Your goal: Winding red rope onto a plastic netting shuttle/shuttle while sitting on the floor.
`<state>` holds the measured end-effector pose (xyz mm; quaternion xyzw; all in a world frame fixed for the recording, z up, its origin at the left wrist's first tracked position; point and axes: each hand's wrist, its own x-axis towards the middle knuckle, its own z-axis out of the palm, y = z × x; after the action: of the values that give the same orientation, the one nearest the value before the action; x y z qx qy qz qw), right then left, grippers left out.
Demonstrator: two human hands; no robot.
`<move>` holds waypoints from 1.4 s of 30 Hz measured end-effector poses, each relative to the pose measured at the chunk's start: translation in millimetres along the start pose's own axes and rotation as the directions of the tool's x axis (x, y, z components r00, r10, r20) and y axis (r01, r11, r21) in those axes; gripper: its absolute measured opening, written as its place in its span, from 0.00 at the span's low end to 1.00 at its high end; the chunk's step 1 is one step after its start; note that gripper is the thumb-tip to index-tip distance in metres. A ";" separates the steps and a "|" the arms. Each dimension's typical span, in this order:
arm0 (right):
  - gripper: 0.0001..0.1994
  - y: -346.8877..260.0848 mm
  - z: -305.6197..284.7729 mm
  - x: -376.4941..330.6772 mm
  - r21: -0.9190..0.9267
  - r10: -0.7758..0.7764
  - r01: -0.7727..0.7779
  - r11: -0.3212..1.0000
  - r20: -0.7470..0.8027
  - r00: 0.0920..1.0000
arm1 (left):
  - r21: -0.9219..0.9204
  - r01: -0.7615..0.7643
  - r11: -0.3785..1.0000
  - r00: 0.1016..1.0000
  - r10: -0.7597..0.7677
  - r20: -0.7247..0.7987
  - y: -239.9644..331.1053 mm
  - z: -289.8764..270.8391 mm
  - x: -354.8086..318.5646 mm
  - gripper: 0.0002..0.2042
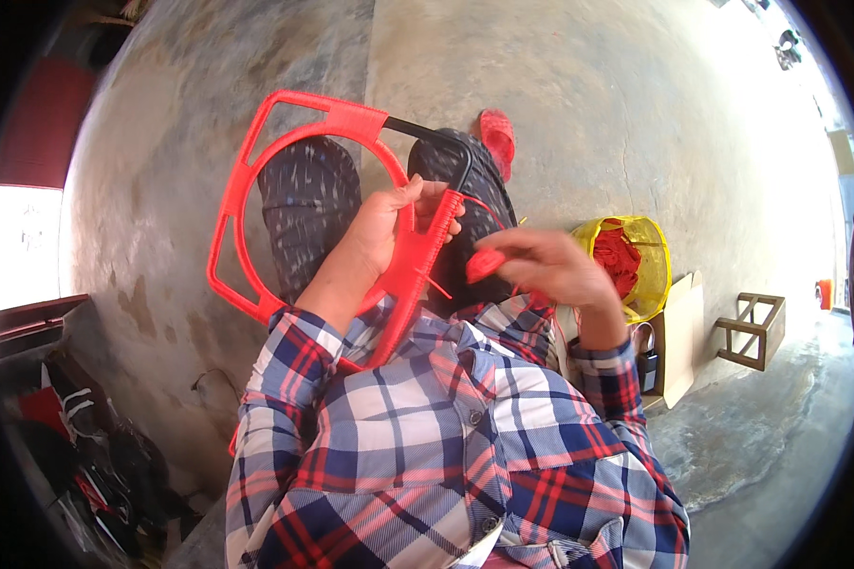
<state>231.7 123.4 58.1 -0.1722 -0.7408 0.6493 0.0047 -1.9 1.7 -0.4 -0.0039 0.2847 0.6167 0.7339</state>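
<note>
A large red plastic frame (pixel 256 161), a ring set in an angular outer border, rests across my lap. My left hand (pixel 394 228) grips its right rim, fingers wrapped around the red bar where short red strands stick out. A black curved rod (pixel 446 142) runs along the frame's upper right. My right hand (pixel 546 266) is to the right of the frame, pinching a small red piece (pixel 484 263) with red thread trailing from it. My plaid sleeves fill the lower middle of the view.
A yellow mesh bag (pixel 640 266) of red material stands on the concrete floor at my right, beside a cardboard box (pixel 678 341) and a small wooden stool (pixel 754 327). A red sandal (pixel 496 137) lies past my knees. Dark clutter lies at lower left.
</note>
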 end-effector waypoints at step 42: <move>0.11 39.5 34.5 28.3 0.503 0.155 0.019 0.864 -0.302 0.941 | 0.016 -0.011 1.000 0.998 0.010 0.058 3.9 12.8 -4.1 0.21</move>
<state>207.0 101.5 8.5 -0.2982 -0.5298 0.7796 0.1505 -0.5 3.5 13.4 0.0215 0.2685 0.6180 0.7386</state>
